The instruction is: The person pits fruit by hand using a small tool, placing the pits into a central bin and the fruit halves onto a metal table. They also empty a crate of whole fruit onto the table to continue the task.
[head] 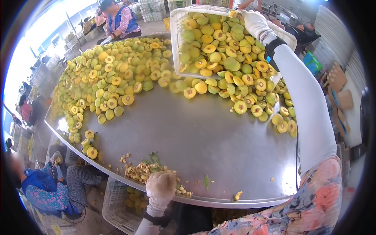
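Observation:
My left hand [161, 186], in a pale glove, rests at the near edge of the metal table [188, 132], against a heap of fruit pits [136, 172] with some green leaves [154, 159]. Its fingers are curled and their undersides hidden. At the far right, my gloved right hand [255, 22] is on the upper rim of a white plastic crate [176, 44], with a piece of fruit [233, 13] by its fingers. The crate is tilted, and halved yellow-green fruit [232, 63] fills it and lies in front of its lower side. More halved fruit [100, 79] covers the table's far left.
A person in a blue vest [124, 22] sits at the far side, and another person [44, 188] sits at the lower left. Below the near edge stands a white crate [113, 202] with fruit inside. Stacked crates [152, 10] and flattened cardboard [337, 94] are farther off.

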A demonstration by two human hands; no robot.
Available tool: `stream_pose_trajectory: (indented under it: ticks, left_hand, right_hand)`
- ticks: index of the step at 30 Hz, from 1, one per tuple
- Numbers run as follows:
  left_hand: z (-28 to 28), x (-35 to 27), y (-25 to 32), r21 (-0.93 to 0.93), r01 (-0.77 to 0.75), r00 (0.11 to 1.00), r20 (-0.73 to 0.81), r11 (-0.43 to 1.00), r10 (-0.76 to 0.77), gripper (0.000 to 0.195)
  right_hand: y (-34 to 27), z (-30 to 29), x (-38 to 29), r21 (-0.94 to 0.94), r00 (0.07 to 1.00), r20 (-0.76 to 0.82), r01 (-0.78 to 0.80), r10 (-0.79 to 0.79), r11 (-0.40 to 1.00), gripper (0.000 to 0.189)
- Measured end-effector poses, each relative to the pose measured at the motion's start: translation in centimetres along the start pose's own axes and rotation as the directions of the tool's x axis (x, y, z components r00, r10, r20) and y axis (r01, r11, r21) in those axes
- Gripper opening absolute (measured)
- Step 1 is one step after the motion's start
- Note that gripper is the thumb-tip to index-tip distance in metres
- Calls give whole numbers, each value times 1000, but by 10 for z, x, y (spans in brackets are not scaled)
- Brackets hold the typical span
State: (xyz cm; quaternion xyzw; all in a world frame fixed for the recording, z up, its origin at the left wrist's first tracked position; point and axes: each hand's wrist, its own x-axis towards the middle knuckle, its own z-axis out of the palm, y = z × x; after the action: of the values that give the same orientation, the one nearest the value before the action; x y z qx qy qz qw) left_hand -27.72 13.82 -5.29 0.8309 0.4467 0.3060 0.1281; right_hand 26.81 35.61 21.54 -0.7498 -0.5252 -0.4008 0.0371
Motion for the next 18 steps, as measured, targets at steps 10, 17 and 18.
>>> stream_pose_trajectory:
  ticks: [10, 17, 18]
  left_hand:
    - [-2, -1, 3, -15, 6, 1000, -11, 1000, -6, 8]
    - [-5, -1, 3, 4, 39, 998, -40, 999, -39, 22]
    - [-6, -4, -1, -50, 68, 995, -64, 996, -71, 37]
  right_hand:
    - [1, -42, -57, 29, 991, -84, 109, -106, 994, 23]
    - [-9, -93, -97, 249, 997, 7, 66, -70, 966, 26]
    - [-21, -106, -109, 241, 996, 33, 76, -87, 968, 26]
